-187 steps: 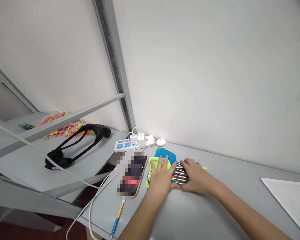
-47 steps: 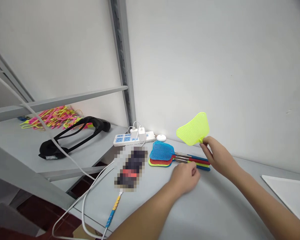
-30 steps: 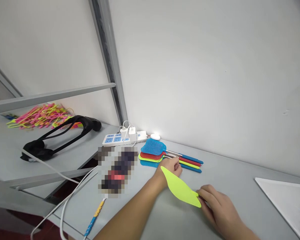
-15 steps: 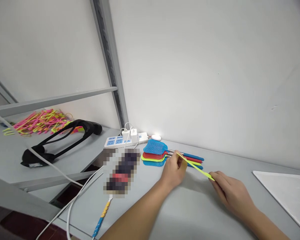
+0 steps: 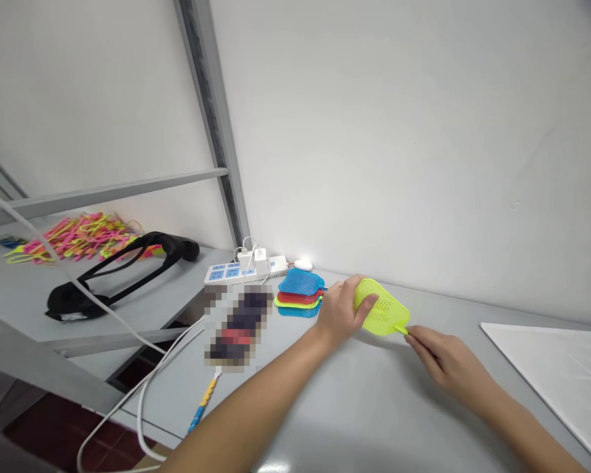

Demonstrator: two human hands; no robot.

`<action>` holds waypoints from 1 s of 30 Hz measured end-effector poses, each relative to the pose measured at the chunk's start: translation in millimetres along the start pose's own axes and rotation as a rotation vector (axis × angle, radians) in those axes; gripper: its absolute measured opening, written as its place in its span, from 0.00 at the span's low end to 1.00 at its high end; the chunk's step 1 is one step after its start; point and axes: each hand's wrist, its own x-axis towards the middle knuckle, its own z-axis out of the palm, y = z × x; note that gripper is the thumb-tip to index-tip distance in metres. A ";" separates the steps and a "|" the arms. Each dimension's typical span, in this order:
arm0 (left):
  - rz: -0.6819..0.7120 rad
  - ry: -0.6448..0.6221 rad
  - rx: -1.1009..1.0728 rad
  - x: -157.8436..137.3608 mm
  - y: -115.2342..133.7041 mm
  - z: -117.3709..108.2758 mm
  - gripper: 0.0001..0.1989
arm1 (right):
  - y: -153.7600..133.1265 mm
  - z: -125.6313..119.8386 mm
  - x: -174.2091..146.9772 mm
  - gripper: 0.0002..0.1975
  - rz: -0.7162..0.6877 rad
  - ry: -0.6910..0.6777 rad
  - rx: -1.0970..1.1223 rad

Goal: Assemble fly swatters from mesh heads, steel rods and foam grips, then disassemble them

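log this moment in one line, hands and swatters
left hand: holding yellow-green swatter by its head | right hand: pinching its neck | other swatters: overlapping on table near power strip

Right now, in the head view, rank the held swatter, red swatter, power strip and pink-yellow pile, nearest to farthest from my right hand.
From your right hand:
1. Held swatter, gripped at its stem.
2. Red swatter, to the left.
3. Power strip, farther left.
4. Pink-yellow pile, far left.

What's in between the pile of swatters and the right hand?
In the head view: the left hand, next to the pile of swatters, and the yellow-green swatter it holds, whose neck the right hand pinches.
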 end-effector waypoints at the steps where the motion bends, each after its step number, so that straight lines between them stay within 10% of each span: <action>1: -0.038 -0.008 -0.008 -0.9 1.0 -1.1 0.19 | 2.1 -2.1 -1.2 0.09 -0.023 -0.002 -0.026; 16: -0.656 -0.160 -0.460 6.9 28.8 -5.9 0.10 | 1.4 -25.1 5.9 0.12 -0.253 0.418 -0.421; 25: -0.800 -0.327 -0.643 8.4 42.8 -16.5 0.07 | 6.3 -18.9 7.7 0.09 -0.297 0.693 -0.455; 30: -0.760 -0.304 -0.686 9.7 44.1 -17.2 0.07 | 10.3 -20.8 9.5 0.06 -0.244 0.502 -0.421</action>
